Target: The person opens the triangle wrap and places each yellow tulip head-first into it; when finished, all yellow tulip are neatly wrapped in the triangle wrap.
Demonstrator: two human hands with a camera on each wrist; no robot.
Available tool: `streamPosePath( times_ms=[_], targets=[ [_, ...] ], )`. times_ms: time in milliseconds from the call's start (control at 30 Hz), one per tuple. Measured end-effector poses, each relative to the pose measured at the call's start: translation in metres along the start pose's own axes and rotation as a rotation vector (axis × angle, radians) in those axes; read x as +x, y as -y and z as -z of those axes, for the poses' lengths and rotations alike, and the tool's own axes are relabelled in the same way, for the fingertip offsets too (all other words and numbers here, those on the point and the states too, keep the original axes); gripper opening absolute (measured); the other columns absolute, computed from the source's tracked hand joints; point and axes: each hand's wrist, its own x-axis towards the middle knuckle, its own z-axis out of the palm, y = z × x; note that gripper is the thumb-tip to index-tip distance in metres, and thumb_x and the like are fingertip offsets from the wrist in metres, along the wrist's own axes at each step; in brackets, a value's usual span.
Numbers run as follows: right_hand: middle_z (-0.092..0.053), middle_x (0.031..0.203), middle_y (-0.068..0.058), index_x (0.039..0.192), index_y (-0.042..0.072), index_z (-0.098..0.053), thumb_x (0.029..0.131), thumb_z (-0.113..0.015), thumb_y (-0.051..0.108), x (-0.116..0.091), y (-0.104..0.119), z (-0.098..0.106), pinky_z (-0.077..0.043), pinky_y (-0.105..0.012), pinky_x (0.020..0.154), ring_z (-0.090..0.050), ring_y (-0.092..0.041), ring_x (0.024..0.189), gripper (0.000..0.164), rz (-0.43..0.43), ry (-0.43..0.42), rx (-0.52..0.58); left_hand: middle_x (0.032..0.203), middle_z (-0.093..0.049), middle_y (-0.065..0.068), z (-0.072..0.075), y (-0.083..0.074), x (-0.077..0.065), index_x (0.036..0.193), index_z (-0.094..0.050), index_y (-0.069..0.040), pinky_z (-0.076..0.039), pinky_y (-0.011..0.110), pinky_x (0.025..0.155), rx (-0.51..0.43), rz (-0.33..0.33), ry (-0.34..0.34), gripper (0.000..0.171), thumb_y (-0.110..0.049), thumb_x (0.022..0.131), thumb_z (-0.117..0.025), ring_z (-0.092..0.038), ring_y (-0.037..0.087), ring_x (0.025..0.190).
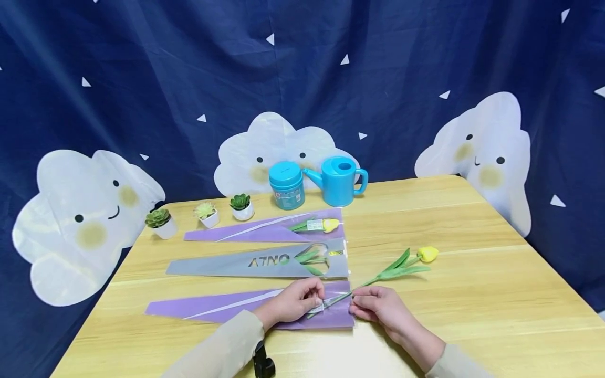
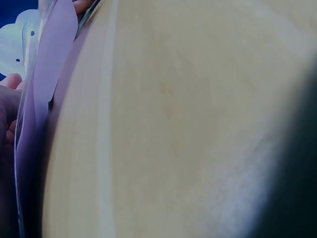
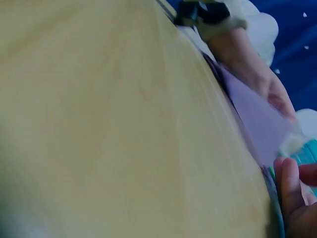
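A purple flower sleeve (image 1: 212, 304) with a clear front lies nearest me, its wide end to the right. My left hand (image 1: 295, 302) is over that end, thumb and fingers pinching the clear film beside a whitish label. A yellow tulip (image 1: 427, 254) with green leaves lies slantwise, its stem (image 1: 337, 299) reaching over or into the sleeve; which one, I cannot tell. At the sleeve's open edge my right hand (image 1: 385, 310) pinches the stem. In the right wrist view the purple sheet (image 3: 252, 109) stretches between both hands, and the right fingertips hide the exact grip.
Behind lie a grey sleeve (image 1: 208, 266) marked ONLY and another purple sleeve (image 1: 264, 229), each holding a tulip. Small potted succulents (image 1: 165, 226), a blue-lidded tub (image 1: 287, 184) and a blue watering can (image 1: 337, 184) stand along the back of the wooden table (image 1: 496, 294).
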Motion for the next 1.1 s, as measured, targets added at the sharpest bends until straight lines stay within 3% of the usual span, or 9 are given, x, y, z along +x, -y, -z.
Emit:
streamPosePath(
  times_ms=[100,200,300,400,533,633,800,967,1100],
  targets=[
    [-0.068,0.088,-0.012,0.116,-0.021,-0.044,0.085,-0.058,0.0,0.002,0.012,0.011,-0.053,-0.024,0.075,-0.067,-0.014,0.079,0.041,0.068,0.007,-0.064,0.067,-0.041,-0.004,-0.002,0.001,0.0,0.086,-0.052,-0.006,-0.034,0.017,0.058,0.008,0.004,0.004,0.008,0.001,0.089,-0.055,-0.038,0.002,0.06],
    [-0.065,0.095,-0.021,0.117,-0.021,-0.044,0.087,-0.058,0.003,0.007,0.028,0.024,-0.053,-0.026,0.076,-0.066,-0.013,0.082,0.041,0.181,0.046,-0.27,0.067,-0.041,-0.002,-0.002,0.001,-0.001,0.086,-0.051,-0.004,-0.034,0.017,0.057,0.015,0.001,0.001,0.008,0.003,0.088,-0.054,-0.038,0.002,0.06],
    [-0.063,0.101,-0.025,0.114,-0.015,-0.053,0.09,-0.058,0.008,0.016,0.042,0.041,-0.052,-0.026,0.076,-0.063,-0.011,0.084,0.034,0.337,0.116,-0.591,0.067,-0.041,-0.003,-0.001,0.001,-0.001,0.086,-0.052,-0.007,-0.034,0.017,0.058,0.025,0.004,-0.005,0.009,0.001,0.088,-0.055,-0.038,0.002,0.06],
    [-0.063,0.111,-0.02,0.116,-0.005,-0.058,0.091,-0.058,0.015,0.024,0.053,0.059,-0.05,-0.032,0.082,-0.062,-0.017,0.096,0.033,0.47,0.176,-0.93,0.067,-0.041,-0.006,-0.001,0.002,0.0,0.086,-0.052,-0.01,-0.035,0.016,0.058,0.032,0.004,-0.002,0.01,-0.001,0.089,-0.056,-0.039,0.002,0.06],
    [-0.054,0.129,-0.017,0.128,0.001,-0.053,0.091,-0.059,0.021,0.03,0.059,0.079,-0.042,-0.045,0.094,-0.051,-0.033,0.118,0.042,0.525,0.314,-1.23,0.067,-0.041,-0.007,-0.001,0.001,0.0,0.085,-0.053,-0.011,-0.035,0.016,0.058,0.026,-0.006,0.015,0.011,-0.001,0.089,-0.055,-0.039,0.001,0.061],
    [-0.049,0.134,-0.018,0.13,0.004,-0.051,0.089,-0.061,0.022,0.031,0.059,0.088,-0.038,-0.05,0.097,-0.045,-0.038,0.122,0.046,0.486,0.409,-1.313,0.067,-0.041,-0.008,-0.003,0.001,0.0,0.085,-0.052,-0.011,-0.034,0.016,0.058,0.02,-0.013,0.023,0.01,-0.002,0.09,-0.055,-0.039,0.001,0.06],
    [-0.053,0.13,-0.017,0.123,0.011,-0.06,0.086,-0.062,0.012,0.03,0.059,0.092,-0.039,-0.054,0.094,-0.048,-0.038,0.119,0.037,0.49,0.434,-1.386,0.067,-0.041,-0.007,-0.003,-0.001,0.0,0.085,-0.052,-0.01,-0.034,0.016,0.058,0.018,-0.008,0.019,0.01,-0.002,0.09,-0.055,-0.038,0.001,0.06],
    [-0.064,0.111,-0.013,0.112,0.01,-0.067,0.078,-0.066,-0.005,0.029,0.06,0.087,-0.049,-0.044,0.084,-0.06,-0.032,0.103,0.038,0.698,0.411,-1.537,0.069,-0.042,-0.007,-0.001,-0.002,0.0,0.085,-0.053,-0.011,-0.035,0.016,0.059,0.025,0.002,0.012,0.011,-0.002,0.089,-0.055,-0.039,0.001,0.061],
    [-0.066,0.092,-0.001,0.103,0.009,-0.07,0.074,-0.07,-0.005,0.027,0.058,0.085,-0.053,-0.029,0.072,-0.063,-0.016,0.085,0.032,0.815,0.396,-1.533,0.069,-0.042,-0.007,0.0,-0.002,0.0,0.085,-0.053,-0.011,-0.035,0.016,0.059,0.022,0.004,0.007,0.01,-0.002,0.089,-0.055,-0.039,0.001,0.061]
  ],
)
